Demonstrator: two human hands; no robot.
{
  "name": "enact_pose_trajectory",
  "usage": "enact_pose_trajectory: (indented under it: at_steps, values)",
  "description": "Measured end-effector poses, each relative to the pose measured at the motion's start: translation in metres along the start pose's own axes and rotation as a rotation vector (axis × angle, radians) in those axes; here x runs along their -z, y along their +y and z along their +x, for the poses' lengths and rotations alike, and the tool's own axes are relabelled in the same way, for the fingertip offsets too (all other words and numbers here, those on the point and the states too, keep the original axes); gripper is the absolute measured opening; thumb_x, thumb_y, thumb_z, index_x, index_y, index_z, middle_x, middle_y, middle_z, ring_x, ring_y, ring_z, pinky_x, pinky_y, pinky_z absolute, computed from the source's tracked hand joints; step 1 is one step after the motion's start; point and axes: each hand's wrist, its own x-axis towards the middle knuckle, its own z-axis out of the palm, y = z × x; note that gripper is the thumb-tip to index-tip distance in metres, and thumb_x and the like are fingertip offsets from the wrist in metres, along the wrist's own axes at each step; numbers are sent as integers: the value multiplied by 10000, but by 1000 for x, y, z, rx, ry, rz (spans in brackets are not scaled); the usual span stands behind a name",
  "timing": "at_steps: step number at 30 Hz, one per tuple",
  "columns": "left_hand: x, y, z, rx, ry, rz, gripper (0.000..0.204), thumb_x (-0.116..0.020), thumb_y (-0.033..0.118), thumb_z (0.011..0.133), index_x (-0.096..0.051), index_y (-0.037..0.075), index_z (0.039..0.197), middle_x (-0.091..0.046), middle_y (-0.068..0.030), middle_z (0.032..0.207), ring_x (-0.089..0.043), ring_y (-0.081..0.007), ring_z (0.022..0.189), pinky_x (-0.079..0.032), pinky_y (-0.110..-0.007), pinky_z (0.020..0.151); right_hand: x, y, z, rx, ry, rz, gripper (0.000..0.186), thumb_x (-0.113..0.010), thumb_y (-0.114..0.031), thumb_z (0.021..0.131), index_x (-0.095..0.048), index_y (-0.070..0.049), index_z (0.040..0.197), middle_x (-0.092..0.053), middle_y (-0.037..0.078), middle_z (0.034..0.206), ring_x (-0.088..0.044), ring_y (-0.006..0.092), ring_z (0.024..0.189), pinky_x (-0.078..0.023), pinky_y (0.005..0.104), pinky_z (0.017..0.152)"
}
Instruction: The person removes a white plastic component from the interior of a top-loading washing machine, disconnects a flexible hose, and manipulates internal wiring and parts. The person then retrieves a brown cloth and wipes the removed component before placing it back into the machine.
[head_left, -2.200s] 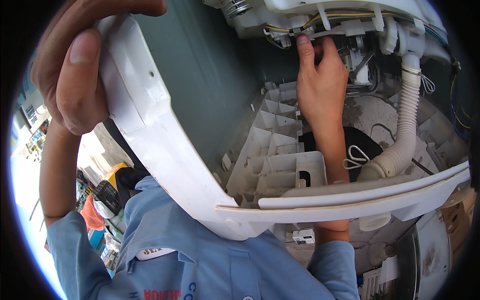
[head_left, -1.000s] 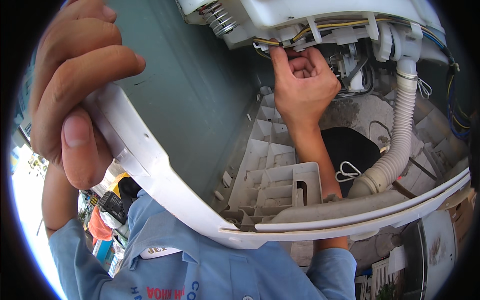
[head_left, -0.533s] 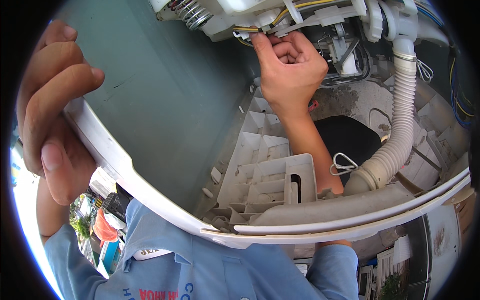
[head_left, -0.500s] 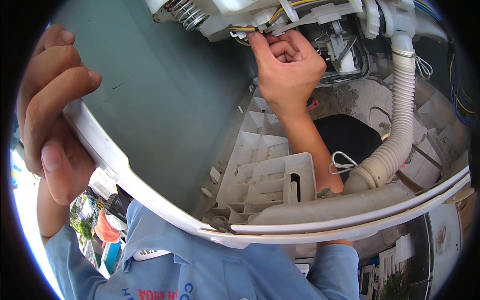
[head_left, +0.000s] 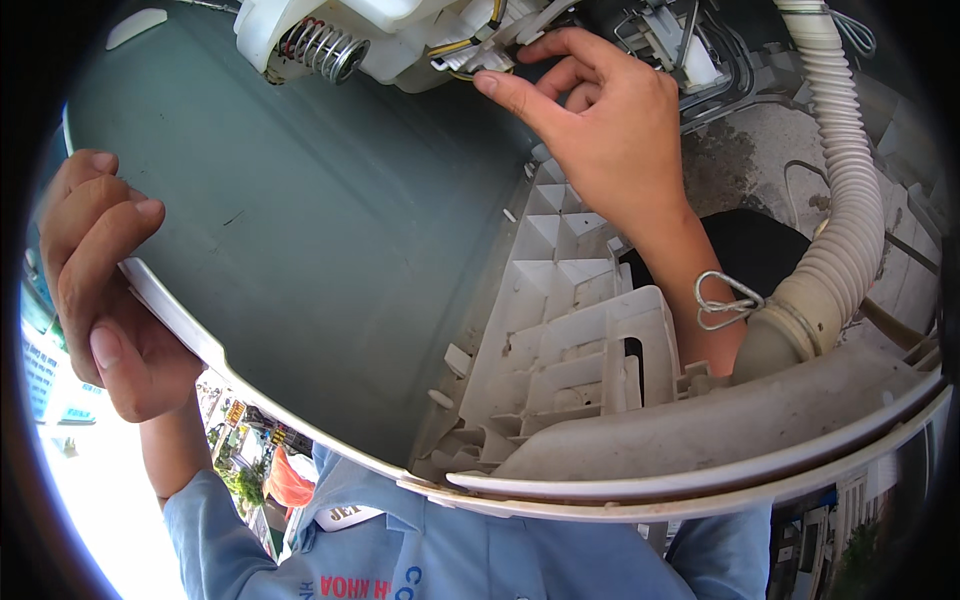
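Note:
My left hand is curled around the white rim of an appliance casing with a grey-green inner panel. Up at the top, my right hand reaches inside, its thumb and index finger either side of a white connector with yellow and black wires, the other fingers curled. A coil spring hangs left of it from a white plastic housing. Below my right hand is a ribbed white base moulding, behind which part of my forearm passes.
A corrugated drain hose with wire clamps runs down the right. A metal mechanism sits at top right, over dirty concrete. My blue shirt shows below. Clutter, including an orange cloth, lies outside at lower left.
The view has shifted, showing more grey-green panel. My right hand's thumb and index finger are spread wider at the connector and wires. My left hand stays on the rim.

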Motion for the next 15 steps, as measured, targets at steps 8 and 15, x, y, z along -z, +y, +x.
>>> enact_pose_trajectory:
  at_steps: [8, 15]
  values:
    - [19, -13, -18, 214, -171, -88, 611, -338, 470, 932, -689, 56, 1212, -604, -221, 1377, -478, -390, 1402, -327, -582, 1178, 25, -22, 13, 723, 522, -439, 261, -782, -25, 721, -760, -65, 978, -720, 18, 987, -607, 213, 879, -467, 326, 759]
    - [17, -31, -50, 298, -161, -183, 674, -350, 579, 947, -658, 85, 1286, -523, -236, 1504, -424, -404, 1466, -292, -568, 1212, 63, -24, 45, 1250, 341, -955, 188, -749, -113, 725, -757, -72, 908, -715, 16, 978, -625, 233, 980, -465, 371, 861]
